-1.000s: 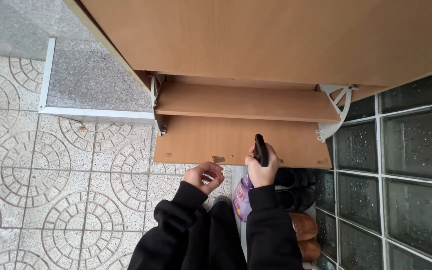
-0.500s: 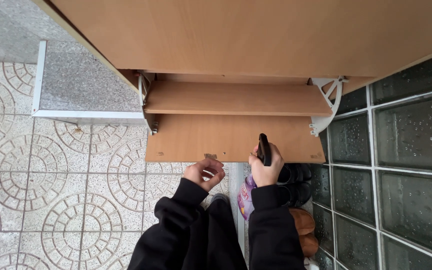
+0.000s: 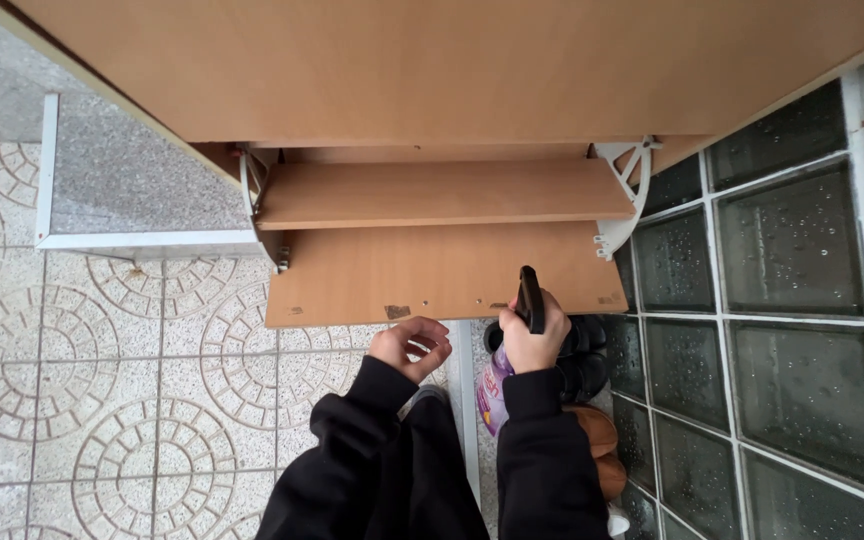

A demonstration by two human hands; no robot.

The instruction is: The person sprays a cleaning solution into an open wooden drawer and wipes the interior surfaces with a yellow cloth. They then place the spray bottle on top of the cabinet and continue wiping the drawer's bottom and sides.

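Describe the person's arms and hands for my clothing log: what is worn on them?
Both arms wear long black sleeves, loose, plain and bunched at the cuffs, with no markings visible. The left hand and right hand are bare: no gloves, rings or watch show.

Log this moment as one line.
right hand: grips slim black object | left hand: empty, curled | tilt-out wooden cabinet flap: open

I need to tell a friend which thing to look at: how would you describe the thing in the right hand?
Start at the wooden cabinet with its tilted-open flap. At the flap's lower edge, the right hand grips a slim black object. It stands upright, unlike the black shoes on the floor beside it.
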